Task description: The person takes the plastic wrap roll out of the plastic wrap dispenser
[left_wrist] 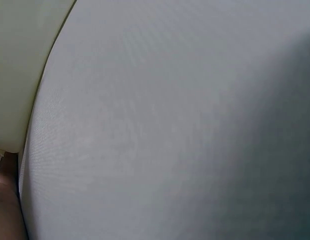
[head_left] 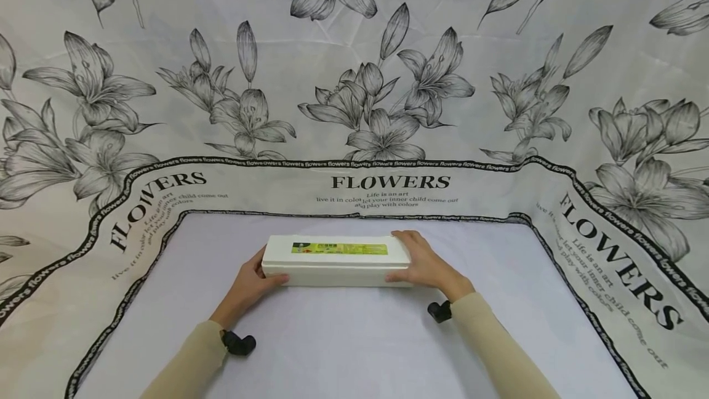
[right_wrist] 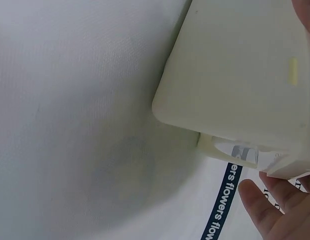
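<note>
A long white lidded box (head_left: 335, 274) with a yellow-green label (head_left: 340, 249) on top lies crosswise on the white cloth. My left hand (head_left: 252, 283) grips its left end, thumb on the front face and fingers around the end. At the other end my right hand (head_left: 428, 266) holds it, thumb on the front and fingers over the far top edge. The left wrist view catches only a strip of the box (left_wrist: 17, 65) and a little of the hand. In the right wrist view, the box end (right_wrist: 235, 75) shows an opening at its edge, beside the fingertips (right_wrist: 252, 192).
White cloth (head_left: 343, 343) covers the table. Behind and at both sides hangs a flower-printed curtain (head_left: 388, 196) with black-lettered bands. A small black camera (head_left: 239, 343) sits at the left wrist, another camera (head_left: 440, 311) at the right.
</note>
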`<state>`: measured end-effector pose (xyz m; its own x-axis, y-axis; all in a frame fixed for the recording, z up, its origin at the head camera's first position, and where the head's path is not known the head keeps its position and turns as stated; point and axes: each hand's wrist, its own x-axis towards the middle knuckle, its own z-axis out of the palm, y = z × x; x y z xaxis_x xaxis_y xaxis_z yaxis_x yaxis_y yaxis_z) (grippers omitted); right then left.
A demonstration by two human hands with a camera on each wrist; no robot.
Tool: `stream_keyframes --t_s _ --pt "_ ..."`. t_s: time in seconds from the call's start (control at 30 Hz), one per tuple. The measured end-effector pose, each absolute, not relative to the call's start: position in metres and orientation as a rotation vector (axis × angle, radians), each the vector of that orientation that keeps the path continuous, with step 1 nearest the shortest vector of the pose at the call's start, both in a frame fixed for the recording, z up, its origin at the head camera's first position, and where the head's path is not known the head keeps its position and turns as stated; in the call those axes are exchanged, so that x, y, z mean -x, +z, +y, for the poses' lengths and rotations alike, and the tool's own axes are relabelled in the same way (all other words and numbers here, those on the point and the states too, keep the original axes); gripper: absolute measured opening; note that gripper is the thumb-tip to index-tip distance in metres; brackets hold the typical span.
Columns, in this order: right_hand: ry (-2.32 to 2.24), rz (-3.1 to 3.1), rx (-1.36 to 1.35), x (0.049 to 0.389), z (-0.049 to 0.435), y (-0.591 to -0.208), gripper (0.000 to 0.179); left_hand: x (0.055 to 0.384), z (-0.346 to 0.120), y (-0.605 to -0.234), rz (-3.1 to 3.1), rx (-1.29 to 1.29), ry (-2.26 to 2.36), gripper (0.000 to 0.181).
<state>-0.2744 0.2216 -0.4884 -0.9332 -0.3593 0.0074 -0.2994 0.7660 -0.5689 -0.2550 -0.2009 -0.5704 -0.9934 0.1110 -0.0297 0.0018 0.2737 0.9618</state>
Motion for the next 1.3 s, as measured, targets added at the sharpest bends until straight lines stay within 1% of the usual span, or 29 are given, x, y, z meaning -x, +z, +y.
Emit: stream_keyframes --t_s 0.13,0.37,0.6,0.9,1.3 --pt "-0.861 2.87 0.538 0.2784 0.2191 -0.4866 0.115 0.2565 -0.2023 -0.569 2.459 -0.118 1.827 0.114" --pt "-0.82 2.911 0.556 0.2805 0.2173 -0.4851 0.109 0.258 -0.2041 -0.5686 2.458 -0.12 1.827 0.114" --pt "-0.822 2.906 0.555 0.281 0.2167 -0.4835 0.109 0.257 -0.2049 -0.5668 2.448 -0.122 1.837 0.112" --pt "-0.851 2.919 0.553 0.2825 0.2175 -0.4891 0.109 0.2566 -0.2023 -0.5672 2.439 -0.126 1.85 0.108" --pt "-0.866 2.922 0.55 0.2823 0.2183 -0.4922 0.107 0.2541 -0.2021 -0.5687 2.416 -0.126 1.869 0.108"
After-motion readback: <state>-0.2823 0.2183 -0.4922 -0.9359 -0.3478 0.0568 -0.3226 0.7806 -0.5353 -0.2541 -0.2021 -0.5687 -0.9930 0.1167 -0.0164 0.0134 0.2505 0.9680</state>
